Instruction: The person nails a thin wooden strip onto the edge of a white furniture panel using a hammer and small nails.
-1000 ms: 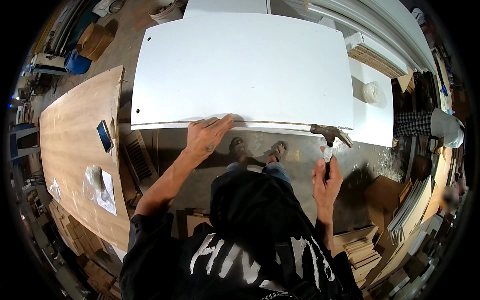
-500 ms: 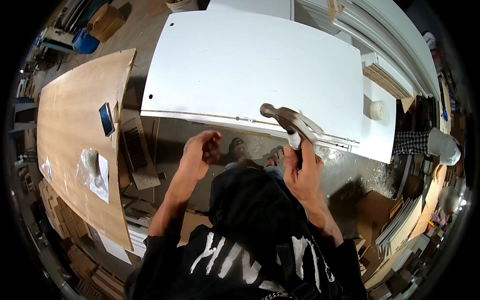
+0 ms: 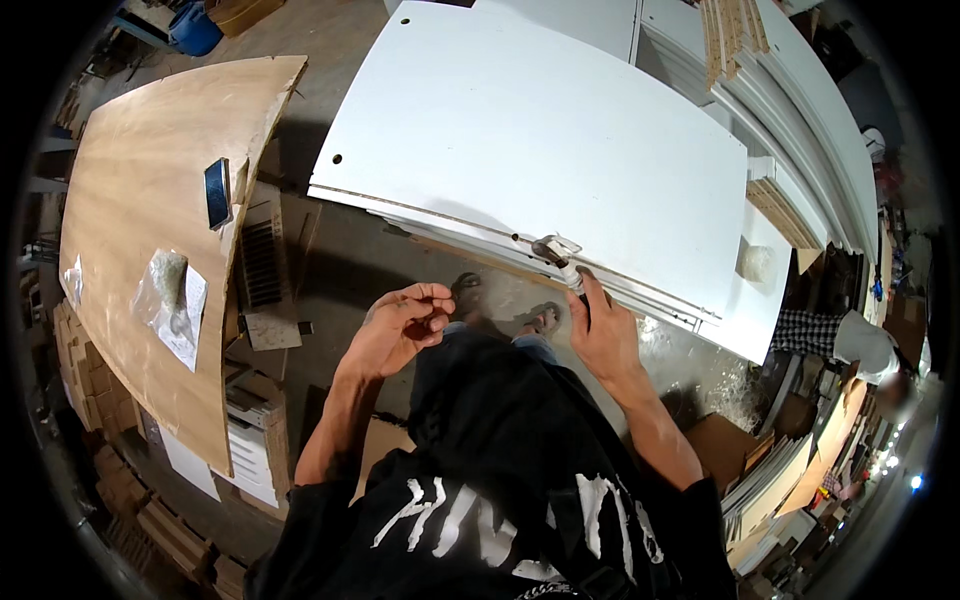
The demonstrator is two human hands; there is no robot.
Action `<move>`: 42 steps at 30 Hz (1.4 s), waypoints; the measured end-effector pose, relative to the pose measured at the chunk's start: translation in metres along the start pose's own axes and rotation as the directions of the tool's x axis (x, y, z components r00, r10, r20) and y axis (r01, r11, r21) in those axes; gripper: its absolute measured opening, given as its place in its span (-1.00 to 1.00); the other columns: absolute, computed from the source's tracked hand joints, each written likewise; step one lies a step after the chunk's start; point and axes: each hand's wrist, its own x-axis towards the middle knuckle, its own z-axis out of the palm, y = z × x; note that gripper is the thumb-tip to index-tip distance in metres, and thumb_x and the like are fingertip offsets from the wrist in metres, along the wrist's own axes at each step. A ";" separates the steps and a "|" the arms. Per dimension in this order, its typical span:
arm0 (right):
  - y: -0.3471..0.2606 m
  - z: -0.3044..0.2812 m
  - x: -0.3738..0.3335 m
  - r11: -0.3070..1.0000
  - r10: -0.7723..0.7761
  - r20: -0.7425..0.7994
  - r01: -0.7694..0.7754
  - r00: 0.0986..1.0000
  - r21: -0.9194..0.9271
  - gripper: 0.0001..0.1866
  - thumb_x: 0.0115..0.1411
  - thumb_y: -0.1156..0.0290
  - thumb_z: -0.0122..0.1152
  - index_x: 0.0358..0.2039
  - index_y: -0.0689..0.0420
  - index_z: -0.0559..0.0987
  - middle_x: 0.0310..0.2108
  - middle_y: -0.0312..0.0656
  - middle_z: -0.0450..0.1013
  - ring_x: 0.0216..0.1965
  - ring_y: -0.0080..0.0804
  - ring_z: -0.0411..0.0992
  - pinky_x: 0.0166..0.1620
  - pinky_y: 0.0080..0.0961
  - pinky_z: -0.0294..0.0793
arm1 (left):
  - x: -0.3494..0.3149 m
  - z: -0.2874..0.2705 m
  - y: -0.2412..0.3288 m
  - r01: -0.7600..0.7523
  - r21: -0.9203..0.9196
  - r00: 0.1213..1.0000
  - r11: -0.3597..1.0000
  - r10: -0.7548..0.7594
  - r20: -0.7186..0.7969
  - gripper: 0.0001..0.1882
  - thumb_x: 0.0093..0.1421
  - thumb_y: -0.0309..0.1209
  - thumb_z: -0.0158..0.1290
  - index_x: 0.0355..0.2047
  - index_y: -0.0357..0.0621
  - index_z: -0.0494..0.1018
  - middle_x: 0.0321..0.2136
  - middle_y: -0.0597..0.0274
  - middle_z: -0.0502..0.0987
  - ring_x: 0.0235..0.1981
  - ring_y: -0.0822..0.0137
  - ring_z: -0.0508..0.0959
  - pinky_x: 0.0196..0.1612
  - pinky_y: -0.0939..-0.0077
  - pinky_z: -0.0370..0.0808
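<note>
My right hand (image 3: 607, 340) grips a claw hammer (image 3: 556, 250) by its handle. Its head is at the near edge of a large white panel (image 3: 540, 140); whether it touches is hard to tell. Along that edge runs a narrow groove, with a small dark hole just left of the hammer head. In front of the panel, apart from it, my left hand (image 3: 398, 328) is raised with its fingers curled in and the tips close together. Anything between those fingertips is too small to make out.
To the left, a brown board (image 3: 150, 170) bears a dark phone (image 3: 217, 194) and a plastic bag (image 3: 165, 290) of small pieces on paper. Another clear bag (image 3: 756, 264) lies at the white panel's right. Stacked white panels (image 3: 800, 130) stand behind; a person (image 3: 860, 342) is at far right.
The hammer head has come down and slightly right onto the panel's near edge. My left hand has dropped a little, its fingers closer together. The whole view has turned.
</note>
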 end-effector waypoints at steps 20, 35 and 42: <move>0.014 -0.009 -0.018 0.890 0.308 -0.108 -0.246 0.945 0.384 -0.68 0.31 0.30 0.11 -0.01 0.21 0.49 -0.69 -0.23 0.33 -0.67 -0.51 0.26 -0.56 -0.57 0.23 | 0.038 0.018 -0.003 -0.204 0.079 0.951 0.976 0.178 0.252 -0.67 0.36 -0.39 -0.05 0.00 -0.40 0.44 -0.38 0.25 0.47 -0.54 0.60 0.25 -0.57 0.74 0.17; 0.036 -0.003 -0.057 0.766 0.502 -0.115 -0.379 0.857 0.518 -0.73 0.35 0.30 0.05 -0.10 0.24 0.50 -0.69 -0.37 0.29 -0.64 -0.70 0.21 -0.55 -0.66 0.18 | 0.059 0.055 -0.002 -0.361 0.359 0.931 0.861 0.358 0.079 -0.84 0.26 -0.36 0.13 -0.25 -0.20 0.54 -0.54 0.30 0.45 -0.68 0.63 0.27 -0.65 0.76 0.19; 0.044 -0.010 -0.054 0.712 0.525 -0.085 -0.382 0.847 0.589 -0.70 0.33 0.29 0.08 -0.04 0.23 0.48 -0.69 -0.32 0.31 -0.64 -0.65 0.27 -0.54 -0.63 0.25 | 0.097 0.050 -0.004 -0.524 0.743 0.383 -0.417 0.663 0.642 -0.85 0.12 -0.43 0.23 -0.31 -0.17 0.55 -0.55 0.19 0.59 -0.66 0.36 0.48 -0.59 0.57 0.38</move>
